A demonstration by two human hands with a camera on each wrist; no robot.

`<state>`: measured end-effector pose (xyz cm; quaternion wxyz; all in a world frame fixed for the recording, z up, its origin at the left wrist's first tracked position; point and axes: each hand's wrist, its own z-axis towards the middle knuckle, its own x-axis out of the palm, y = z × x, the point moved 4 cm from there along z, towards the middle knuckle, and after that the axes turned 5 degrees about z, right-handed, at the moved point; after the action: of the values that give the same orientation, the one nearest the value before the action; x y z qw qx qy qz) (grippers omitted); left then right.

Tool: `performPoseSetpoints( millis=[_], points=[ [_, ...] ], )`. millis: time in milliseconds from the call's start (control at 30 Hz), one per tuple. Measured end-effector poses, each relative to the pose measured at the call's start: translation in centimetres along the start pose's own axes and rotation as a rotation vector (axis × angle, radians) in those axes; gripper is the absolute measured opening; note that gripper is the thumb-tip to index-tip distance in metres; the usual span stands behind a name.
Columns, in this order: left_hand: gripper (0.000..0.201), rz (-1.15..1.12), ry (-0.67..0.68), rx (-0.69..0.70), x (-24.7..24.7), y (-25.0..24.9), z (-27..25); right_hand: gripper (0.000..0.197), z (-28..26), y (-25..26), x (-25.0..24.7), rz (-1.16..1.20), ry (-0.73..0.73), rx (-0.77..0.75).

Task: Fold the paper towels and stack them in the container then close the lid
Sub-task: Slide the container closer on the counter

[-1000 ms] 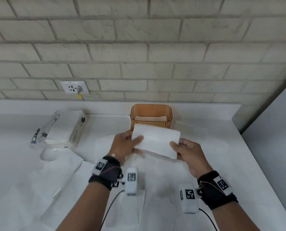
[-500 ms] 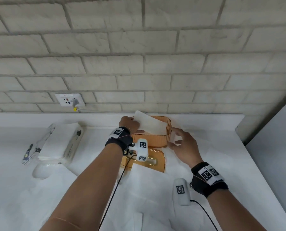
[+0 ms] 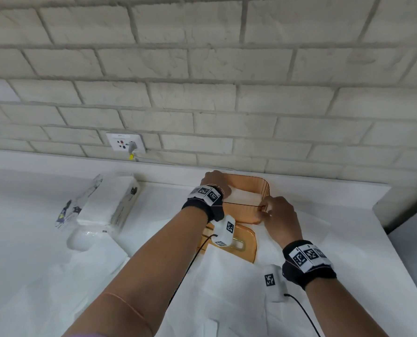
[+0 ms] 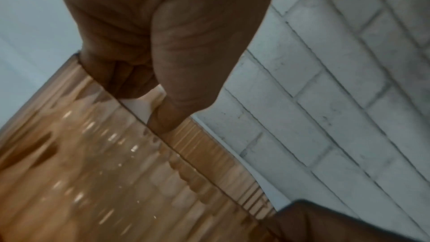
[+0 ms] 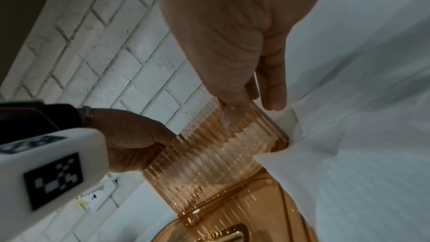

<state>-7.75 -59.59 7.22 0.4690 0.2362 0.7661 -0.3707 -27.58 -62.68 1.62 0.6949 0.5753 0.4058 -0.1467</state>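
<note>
We are seating a folded paper towel [image 3: 245, 194] in the amber ribbed container [image 3: 263, 190], which stands at the back of the desk [image 3: 348, 239] just in front of the brick wall [image 3: 202, 69]. Our left hand [image 3: 216, 181] reaches in over the left rim with its fingers [image 4: 130, 84] curled down onto the towel, and we cannot tell whether they pinch it or only press; our right hand [image 3: 279, 215] grips the near right corner, thumb inside and fingers outside. To do this well, we judge, we should push the towel flat and square on the stack while the right hand steadies the box. The wall closes off the far side, so our hands must come out upward and toward us. The lid [image 3: 243, 244] lies just in front of the container, partly under loose towels [image 3: 226, 288], which could snag when we lift it.
</note>
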Motion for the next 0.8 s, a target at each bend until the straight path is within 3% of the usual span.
performPoseSetpoints(
  millis=[67,167,267,333,433,567,633,733,800],
  points=[
    [0.015,0.091,-0.029,0.051,-0.1,-0.4,-0.4,0.011,0.2,0.0,0.2,0.022,-0.004,0.009],
    [0.067,0.219,-0.016,0.218,0.2,-0.6,-1.2,0.015,0.3,0.1,0.0,0.037,-0.045,-0.024],
    [0.088,0.302,0.125,0.427,0.8,-0.1,-3.5,0.021,-0.1,0.7,-1.2,0.043,-0.093,-0.080],
    [0.076,0.370,0.128,0.511,1.0,0.5,-4.8,0.021,-0.6,1.8,-2.5,0.015,-0.134,-0.129],
    [0.030,0.371,-0.133,0.540,-0.3,2.1,-6.8,0.018,-2.2,4.4,-4.4,-0.014,-0.163,-0.237],
    [0.020,0.320,-0.396,0.492,-2.7,7.1,-12.2,0.018,-6.4,9.2,-4.4,0.034,-0.136,-0.403],
    [0.014,0.289,-0.492,0.443,-3.9,10.9,-15.7,0.031,-8.8,11.7,-3.1,0.182,-0.088,-0.453],
    [0.011,0.229,-0.601,0.331,-5.1,17.8,-21.0,0.072,-11.8,14.5,0.7,0.406,0.121,-0.408],
    [0.011,0.240,-0.623,0.195,-5.4,22.9,-24.4,0.078,-13.8,16.0,4.4,0.390,0.265,-0.395]
  ],
)
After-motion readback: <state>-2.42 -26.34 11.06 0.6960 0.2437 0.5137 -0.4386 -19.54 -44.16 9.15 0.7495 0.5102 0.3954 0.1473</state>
